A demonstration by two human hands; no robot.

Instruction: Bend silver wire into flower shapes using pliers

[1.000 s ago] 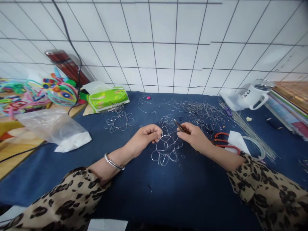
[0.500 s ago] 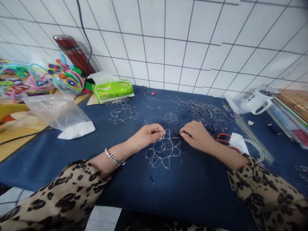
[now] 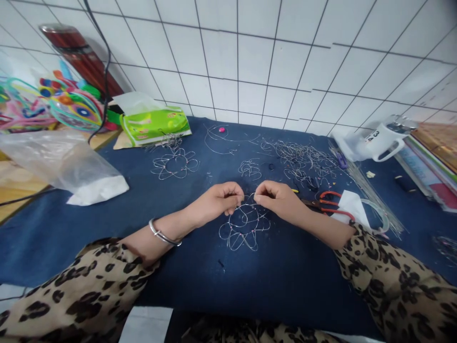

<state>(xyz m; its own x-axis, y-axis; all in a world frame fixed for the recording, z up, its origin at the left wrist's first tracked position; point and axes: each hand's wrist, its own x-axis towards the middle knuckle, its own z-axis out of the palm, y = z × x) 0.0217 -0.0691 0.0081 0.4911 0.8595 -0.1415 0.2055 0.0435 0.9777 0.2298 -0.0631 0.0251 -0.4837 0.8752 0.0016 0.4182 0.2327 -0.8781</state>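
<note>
A flower-shaped wire frame (image 3: 243,234), with a central ring, looped petals and small pinkish beads, lies on the dark blue cloth in front of me. My left hand (image 3: 222,200) pinches its upper left wire between thumb and fingers. From the other side, my right hand (image 3: 277,199) has thumb and forefinger closed on the top petal wire. Both fingertips sit close together, hiding the wire ends. Just beyond them is a small heap of bent wire (image 3: 250,169). Orange-handled scissors (image 3: 330,204) lie beside my right forearm, partly under white paper.
Another wire flower (image 3: 174,163) lies at the left, near a green tissue pack (image 3: 153,126). Tangled wire (image 3: 303,155) spreads at the back right. Straight wires (image 3: 376,197), a white mug (image 3: 383,143) and a plastic bag (image 3: 96,186) flank the work area.
My right hand no longer shows the dark pointed tool and has moved left onto the petal wire. My left hand keeps its pinch. The view has shifted slightly.
</note>
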